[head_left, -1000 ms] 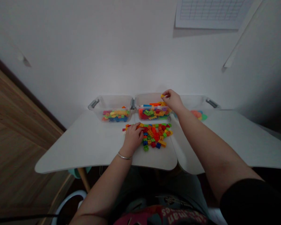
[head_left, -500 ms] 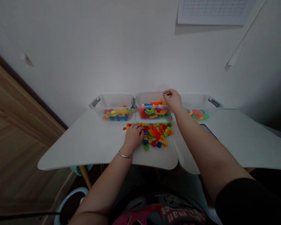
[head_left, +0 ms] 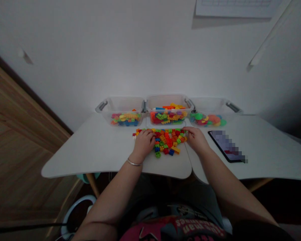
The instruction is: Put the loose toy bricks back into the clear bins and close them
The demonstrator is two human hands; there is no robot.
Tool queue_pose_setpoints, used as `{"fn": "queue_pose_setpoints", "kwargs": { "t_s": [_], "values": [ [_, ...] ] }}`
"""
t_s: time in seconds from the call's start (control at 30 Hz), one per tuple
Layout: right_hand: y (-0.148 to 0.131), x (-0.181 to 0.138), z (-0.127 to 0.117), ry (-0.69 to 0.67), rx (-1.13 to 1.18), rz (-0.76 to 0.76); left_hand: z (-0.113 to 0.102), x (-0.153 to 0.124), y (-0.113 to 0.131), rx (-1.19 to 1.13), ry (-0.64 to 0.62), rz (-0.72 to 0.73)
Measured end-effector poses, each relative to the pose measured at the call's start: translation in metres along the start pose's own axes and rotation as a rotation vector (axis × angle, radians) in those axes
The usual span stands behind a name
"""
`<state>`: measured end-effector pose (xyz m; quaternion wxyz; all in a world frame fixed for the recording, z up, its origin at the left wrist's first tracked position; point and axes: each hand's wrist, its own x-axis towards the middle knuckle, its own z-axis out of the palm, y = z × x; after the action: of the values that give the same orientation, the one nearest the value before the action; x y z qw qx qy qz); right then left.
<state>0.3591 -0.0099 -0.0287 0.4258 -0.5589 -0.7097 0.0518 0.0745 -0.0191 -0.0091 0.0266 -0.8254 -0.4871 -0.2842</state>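
A pile of colourful toy building bricks [head_left: 168, 142] lies loose on the white table. My left hand [head_left: 144, 141], with a silver bangle at the wrist, rests over the left side of the pile; its fingers are bent and spread a little on the bricks. At the pile's right edge is my right hand [head_left: 197, 138], index finger stretched towards the bricks and thumb slightly apart, with nothing visible between them. Behind the pile stands a clear plastic box [head_left: 169, 102] holding mixed toy pieces in orange, yellow, green and red.
Another clear box [head_left: 125, 103] with toy pieces stands at the left, and a third box [head_left: 210, 104] with rounder pieces at the right. A phone [head_left: 227, 147] lies right of my right hand. Two white tabletops [head_left: 90, 150] meet at a seam, and a wall rises behind.
My right hand has come down from above the middle box to the right edge of the brick pile, uncovering the phone. My left hand has stayed on the pile. The view has shifted slightly.
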Motion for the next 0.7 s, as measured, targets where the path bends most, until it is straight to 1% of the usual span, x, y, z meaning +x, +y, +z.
{"fn": "queue_pose_setpoints", "kwargs": {
  "t_s": [0.07, 0.17, 0.3, 0.37, 0.53, 0.7],
  "values": [
    [0.007, -0.005, 0.001, -0.04, -0.032, -0.009, 0.0, 0.0, 0.0, 0.0, -0.004, -0.007],
    [0.012, -0.006, 0.002, -0.055, -0.058, 0.022, -0.001, 0.0, 0.0, -0.001, -0.016, -0.016],
    [0.01, -0.005, 0.002, -0.111, -0.096, -0.002, -0.001, 0.0, 0.001, 0.002, -0.017, -0.015],
    [0.007, -0.005, 0.001, -0.116, -0.141, -0.008, -0.001, 0.0, 0.001, -0.003, -0.015, -0.012],
    [0.004, -0.01, -0.002, -0.079, -0.256, 0.026, 0.0, 0.001, 0.0, -0.008, -0.014, -0.014],
    [0.01, -0.015, -0.001, 0.018, -0.256, 0.085, 0.001, 0.0, 0.0, 0.006, -0.026, -0.016]
  ]
}}
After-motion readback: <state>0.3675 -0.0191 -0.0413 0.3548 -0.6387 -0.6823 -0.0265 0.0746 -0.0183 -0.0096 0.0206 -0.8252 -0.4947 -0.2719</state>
